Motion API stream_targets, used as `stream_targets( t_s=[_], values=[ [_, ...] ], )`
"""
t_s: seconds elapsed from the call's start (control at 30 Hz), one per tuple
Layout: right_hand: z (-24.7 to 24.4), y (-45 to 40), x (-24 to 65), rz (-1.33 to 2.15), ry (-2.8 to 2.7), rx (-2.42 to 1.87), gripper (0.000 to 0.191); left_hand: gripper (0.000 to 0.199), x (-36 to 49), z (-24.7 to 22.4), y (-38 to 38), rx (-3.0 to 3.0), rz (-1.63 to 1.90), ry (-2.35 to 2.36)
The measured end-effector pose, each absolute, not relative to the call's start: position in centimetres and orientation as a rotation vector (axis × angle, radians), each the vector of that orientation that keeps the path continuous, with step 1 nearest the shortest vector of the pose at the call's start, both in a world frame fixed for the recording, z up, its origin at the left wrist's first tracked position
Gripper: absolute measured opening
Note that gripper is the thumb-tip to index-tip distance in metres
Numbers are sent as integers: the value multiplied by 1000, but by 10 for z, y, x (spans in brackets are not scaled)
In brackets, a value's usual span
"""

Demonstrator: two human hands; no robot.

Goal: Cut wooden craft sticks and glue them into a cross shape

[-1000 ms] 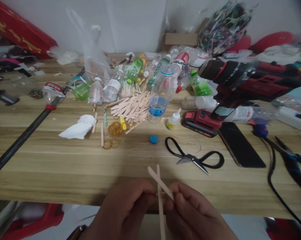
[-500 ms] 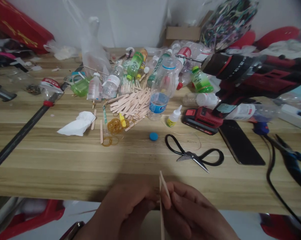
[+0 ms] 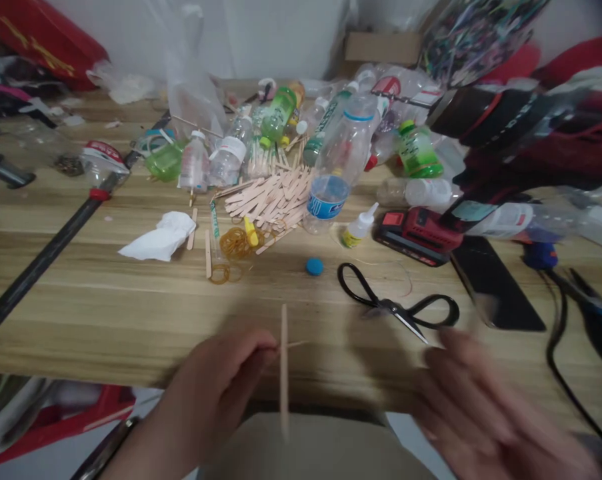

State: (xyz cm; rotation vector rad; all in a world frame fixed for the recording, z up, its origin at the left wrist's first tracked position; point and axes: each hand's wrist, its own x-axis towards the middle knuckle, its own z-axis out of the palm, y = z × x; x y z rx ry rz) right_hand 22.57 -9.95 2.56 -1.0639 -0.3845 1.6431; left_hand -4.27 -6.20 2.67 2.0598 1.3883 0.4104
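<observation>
My left hand [image 3: 235,373] is closed at the table's front edge, pinching a wooden craft stick [image 3: 284,373] that stands roughly upright. A second thin stick end pokes out sideways behind it. Apart from it on the right, my right hand [image 3: 471,407] is blurred by motion, its fingers loosely stretched out and nothing visible in them. Nearest to that hand lie black-handled scissors [image 3: 393,307], with the blades spread. A blue bottle cap [image 3: 314,267] and a small white glue bottle [image 3: 359,228] are farther back. Behind them is a pile of craft sticks [image 3: 273,197].
A red cordless drill [image 3: 421,233] stands at right beside a black phone [image 3: 498,283] and pliers [image 3: 595,307]. Plastic bottles [image 3: 328,173] crowd the back. Rubber bands [image 3: 235,243], a crumpled tissue [image 3: 161,237] and a long black rod [image 3: 41,250] lie to the left.
My right hand has let go of the craft sticks and swung away to the right. My left hand has shifted left and up a little, still holding them.
</observation>
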Motion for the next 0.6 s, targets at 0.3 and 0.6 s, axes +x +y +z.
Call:
stream_targets(
  t_s=[0.3, 0.6],
  values=[
    [12, -80, 197, 1668, -349, -1159, 19, 27, -16, -4, 10, 2765, 327, 1125],
    [6, -69, 193, 1550, -363, -1290, 30, 21, 2, 10, -28, 2165, 689, 1208]
  ],
)
